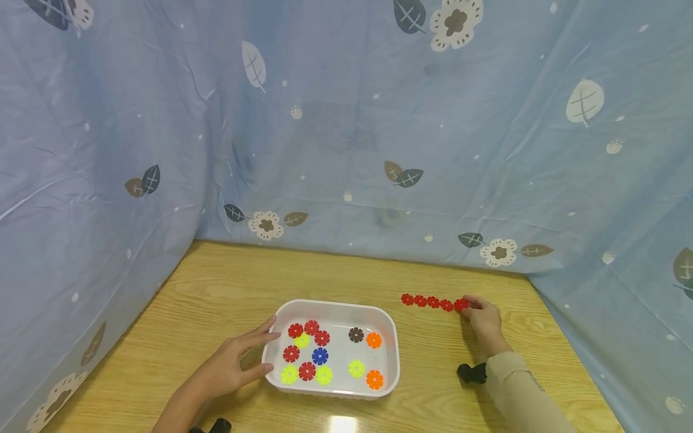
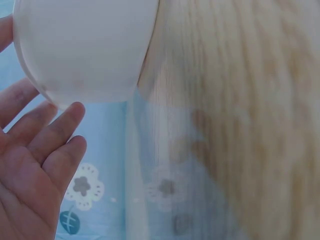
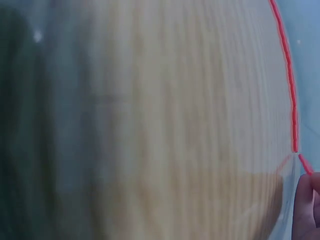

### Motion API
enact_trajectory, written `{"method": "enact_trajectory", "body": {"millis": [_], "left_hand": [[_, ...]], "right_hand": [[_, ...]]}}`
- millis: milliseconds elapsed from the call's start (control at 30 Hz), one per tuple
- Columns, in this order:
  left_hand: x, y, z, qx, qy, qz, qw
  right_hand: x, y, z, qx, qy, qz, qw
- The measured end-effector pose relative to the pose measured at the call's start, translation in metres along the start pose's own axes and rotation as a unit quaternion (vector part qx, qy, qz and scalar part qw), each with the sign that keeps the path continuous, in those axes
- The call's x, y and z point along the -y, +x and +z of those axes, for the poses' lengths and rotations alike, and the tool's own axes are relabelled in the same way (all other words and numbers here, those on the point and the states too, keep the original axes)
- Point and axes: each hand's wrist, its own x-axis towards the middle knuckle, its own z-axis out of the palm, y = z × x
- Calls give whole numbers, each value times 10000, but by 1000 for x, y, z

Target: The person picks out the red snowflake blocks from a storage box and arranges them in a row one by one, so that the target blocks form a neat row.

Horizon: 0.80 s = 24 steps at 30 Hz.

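My right hand (image 1: 485, 325) pinches a red notched plastic disc (image 1: 460, 305) between thumb and fingertips, at the right end of a straight row of red discs (image 1: 426, 301) on the table. The right wrist view shows the held disc (image 3: 305, 164) tilted, its edge right at the end of the row (image 3: 291, 95). A white plastic tray (image 1: 330, 394) stands left of the row. My left hand (image 1: 233, 364) rests at the tray's left rim, fingers loosely extended. In the left wrist view, the fingertips of the left hand (image 2: 30, 165) are at the tray's edge.
Inside the tray lie loose discs: several red, several yellow, two orange (image 1: 374, 340), a blue one (image 1: 320, 356) and a brown one (image 1: 355, 334). Blue patterned cloth (image 1: 346, 150) hangs behind the wooden table (image 1: 243, 270) and along both sides.
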Motion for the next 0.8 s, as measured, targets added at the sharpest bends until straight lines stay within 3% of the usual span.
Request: {"method": "enact_trajectory", "body": {"millis": [400,800], "left_hand": [[0,1,0,64,-22,-111,9999],[0,0,0,56,25,-63,10000]], "right_hand": [[-11,7,1,-194,-864,-340,9955],[-10,2,-1,-271,-651,-322,9970]]}}
